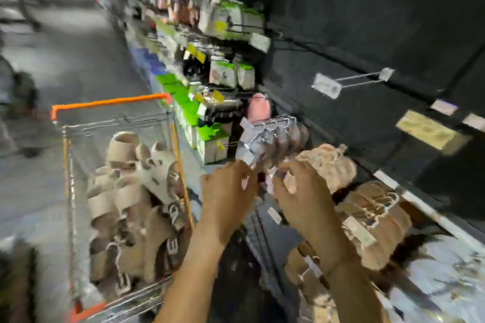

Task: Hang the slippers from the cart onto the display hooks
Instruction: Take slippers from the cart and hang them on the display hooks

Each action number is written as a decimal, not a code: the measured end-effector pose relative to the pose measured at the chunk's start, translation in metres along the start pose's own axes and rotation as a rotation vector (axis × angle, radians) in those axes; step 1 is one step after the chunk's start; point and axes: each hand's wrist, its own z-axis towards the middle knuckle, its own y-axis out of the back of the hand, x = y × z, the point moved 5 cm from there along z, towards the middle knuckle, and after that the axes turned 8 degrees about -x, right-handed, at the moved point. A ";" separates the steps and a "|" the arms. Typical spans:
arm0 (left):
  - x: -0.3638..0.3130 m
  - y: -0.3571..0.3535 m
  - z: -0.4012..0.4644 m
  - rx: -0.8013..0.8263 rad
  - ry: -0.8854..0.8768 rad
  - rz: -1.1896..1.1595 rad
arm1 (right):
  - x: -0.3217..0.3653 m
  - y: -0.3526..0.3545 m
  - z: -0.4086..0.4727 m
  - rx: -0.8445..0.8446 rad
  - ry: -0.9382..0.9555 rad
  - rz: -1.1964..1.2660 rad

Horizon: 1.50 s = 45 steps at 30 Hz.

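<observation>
At frame centre the left hand and right hand curl their fingers around tagged grey slippers hanging on a display hook; blur hides the exact grip. Tan slippers fill the cart at lower left.

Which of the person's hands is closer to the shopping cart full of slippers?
Left. The left hand is just to the right of the cart, close to its orange-edged side. The right hand is farther right, by the tan slippers on the display.
</observation>
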 end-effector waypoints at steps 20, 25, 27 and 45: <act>0.407 -0.039 0.024 0.346 0.569 0.013 | 0.038 -0.443 -0.020 0.741 -0.432 -0.177; 0.398 -0.113 0.056 0.447 0.560 -0.129 | -0.042 -0.512 -0.050 0.920 -0.553 -0.178; 0.397 -0.144 0.067 0.494 0.545 -0.141 | -0.054 -0.524 -0.053 0.930 -0.531 -0.125; 0.424 -0.224 0.120 0.935 0.400 0.428 | -0.072 -0.559 0.046 1.144 -0.771 0.171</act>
